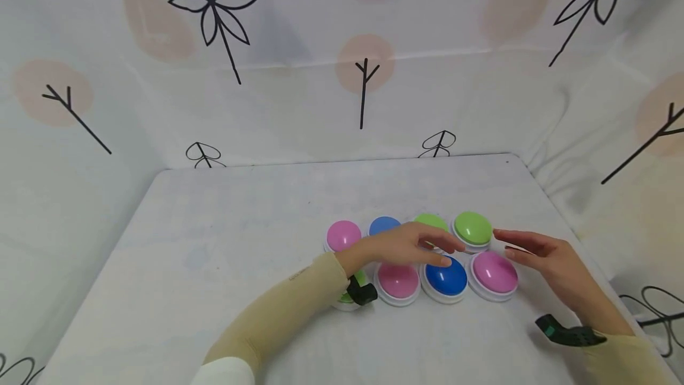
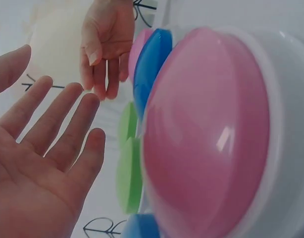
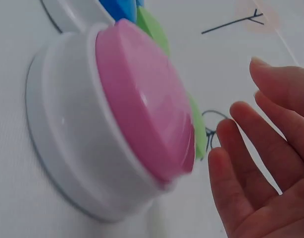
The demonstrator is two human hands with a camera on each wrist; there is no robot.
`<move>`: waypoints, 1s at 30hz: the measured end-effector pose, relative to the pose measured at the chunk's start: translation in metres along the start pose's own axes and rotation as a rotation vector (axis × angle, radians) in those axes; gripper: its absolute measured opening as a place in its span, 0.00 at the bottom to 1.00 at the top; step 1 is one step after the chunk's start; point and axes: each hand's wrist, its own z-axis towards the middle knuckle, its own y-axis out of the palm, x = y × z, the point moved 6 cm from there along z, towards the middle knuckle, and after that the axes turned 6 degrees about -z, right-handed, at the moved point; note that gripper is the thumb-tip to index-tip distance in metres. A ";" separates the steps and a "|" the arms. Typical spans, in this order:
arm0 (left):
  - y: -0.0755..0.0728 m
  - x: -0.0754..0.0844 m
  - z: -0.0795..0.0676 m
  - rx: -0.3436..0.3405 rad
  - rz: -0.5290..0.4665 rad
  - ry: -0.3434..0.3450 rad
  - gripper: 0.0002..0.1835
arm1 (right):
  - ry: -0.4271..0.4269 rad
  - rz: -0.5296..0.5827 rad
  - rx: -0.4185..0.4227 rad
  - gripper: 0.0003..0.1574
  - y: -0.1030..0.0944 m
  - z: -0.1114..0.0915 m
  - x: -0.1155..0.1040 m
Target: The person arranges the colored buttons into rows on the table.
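Several domed push buttons on white round bases stand in two rows on the table. My left hand (image 1: 414, 243) hovers over the rows with fingers loosely extended, above the front blue button (image 1: 446, 277) and partly covering the back blue button (image 1: 384, 225) and a green button (image 1: 430, 221). At the right end, my right hand (image 1: 550, 260) is held beside the right green button (image 1: 473, 228) and the right pink button (image 1: 495, 272), its fingers pointing left. Both palms hold nothing in the wrist views. A front green button (image 1: 360, 278) is mostly hidden behind my left wrist.
Another pink button (image 1: 344, 235) stands at the back left of the group, and one more pink button (image 1: 398, 281) in the front row. The white table (image 1: 214, 224) is bounded by hanging cloth (image 1: 299, 106) with plant drawings. Each wrist wears a dark strap device (image 1: 569, 333).
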 end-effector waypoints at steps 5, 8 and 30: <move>-0.018 0.005 -0.015 0.063 -0.012 0.033 0.21 | -0.008 0.003 0.036 0.32 0.005 0.003 -0.011; -0.030 0.005 -0.026 0.121 -0.001 0.034 0.20 | -0.027 0.016 0.045 0.31 0.011 0.006 -0.020; -0.090 0.001 -0.128 0.445 0.350 0.050 0.17 | -0.267 0.046 0.042 0.28 0.052 0.026 -0.098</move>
